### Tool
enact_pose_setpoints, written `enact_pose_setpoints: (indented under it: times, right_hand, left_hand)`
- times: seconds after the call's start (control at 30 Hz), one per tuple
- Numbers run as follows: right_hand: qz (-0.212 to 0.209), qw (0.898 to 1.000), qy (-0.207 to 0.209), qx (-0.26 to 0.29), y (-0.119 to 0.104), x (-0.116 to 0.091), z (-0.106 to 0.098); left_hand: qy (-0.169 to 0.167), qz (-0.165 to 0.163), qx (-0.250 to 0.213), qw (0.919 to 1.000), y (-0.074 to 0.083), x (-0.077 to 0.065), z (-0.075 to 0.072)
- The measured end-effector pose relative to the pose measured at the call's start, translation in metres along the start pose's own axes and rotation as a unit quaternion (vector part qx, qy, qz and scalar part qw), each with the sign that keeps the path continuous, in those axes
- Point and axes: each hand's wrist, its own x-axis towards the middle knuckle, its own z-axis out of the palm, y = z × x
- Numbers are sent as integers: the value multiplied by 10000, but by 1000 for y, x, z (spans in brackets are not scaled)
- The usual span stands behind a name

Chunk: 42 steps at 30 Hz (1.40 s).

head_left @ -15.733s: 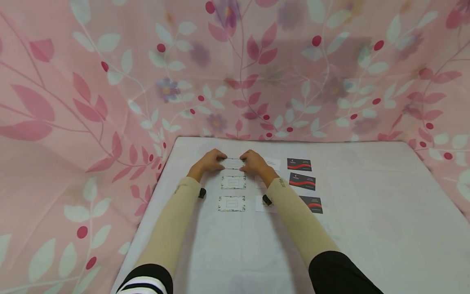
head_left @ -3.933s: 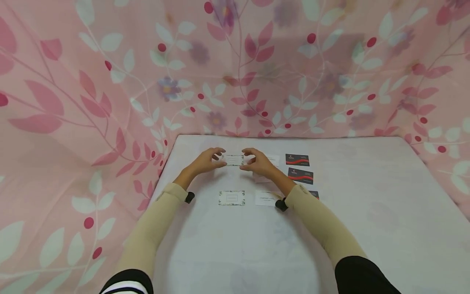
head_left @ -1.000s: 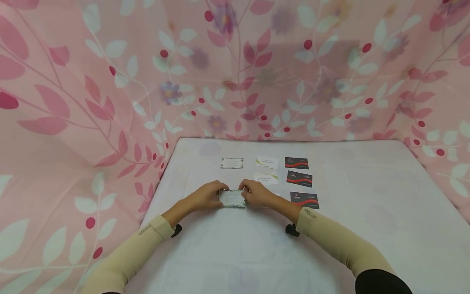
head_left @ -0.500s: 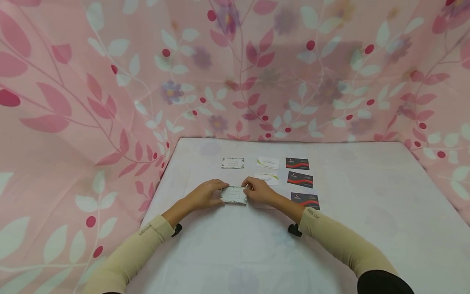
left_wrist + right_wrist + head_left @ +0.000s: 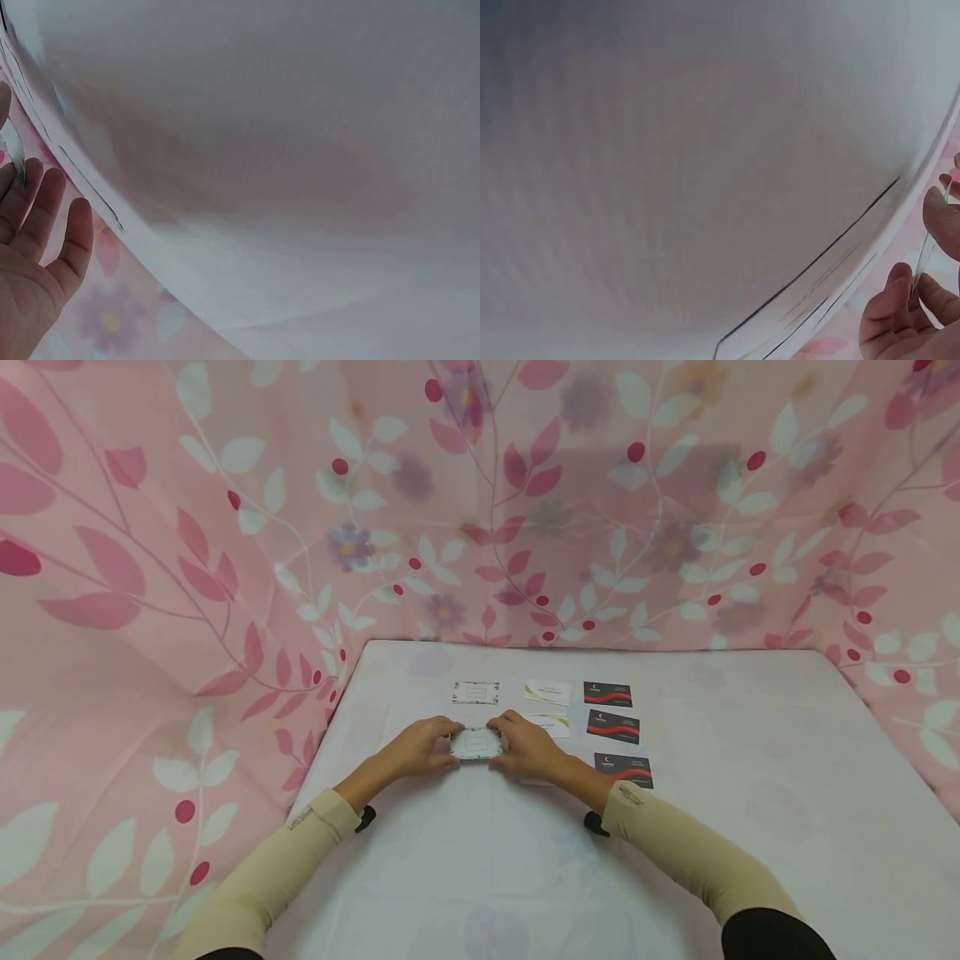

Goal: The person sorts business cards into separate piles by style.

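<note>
Leaf-bordered card is raised off the worktop, closer to the far-left corner than the far-right; the left hand and right hand pinch its opposite ends, fingers narrowed.

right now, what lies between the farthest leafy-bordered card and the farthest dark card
In the head view, a white card with a green curve lies between them.

Pink leaf-and-flower cloth backdrop behind and beside a white-covered table
</note>
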Motion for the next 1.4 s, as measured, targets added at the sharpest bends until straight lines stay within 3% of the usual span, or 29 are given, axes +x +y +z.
enact_pose_setpoints:
  times: [0.33, 0.63, 0.93, 1.1, 1.3, 1.4]
  right_hand:
    - [-15, 9985, 462, 280, 15, 26, -2]
    - [384, 9971, 513, 400, 23, 46, -4]
    - [452, 9962, 663, 330, 31, 70, -13]
    - [526, 9952, 737, 372, 36, 82, -14]
    - [762, 9954, 413, 399, 38, 92, -12]
    - [912, 9945, 385, 333, 40, 95, -10]
  left_hand:
    - [60, -172, 538, 9984, -15, 24, -7]
    - [148, -366, 665, 9970, -29, 43, -9]
    - [300, -520, 460, 9971, -45, 64, -15]
    - [182, -597, 285, 9976, -54, 73, -17]
    - [-117, -937, -20, 9955, -62, 78, -18]
    - [-174, -953, -32, 9953, -64, 82, -18]
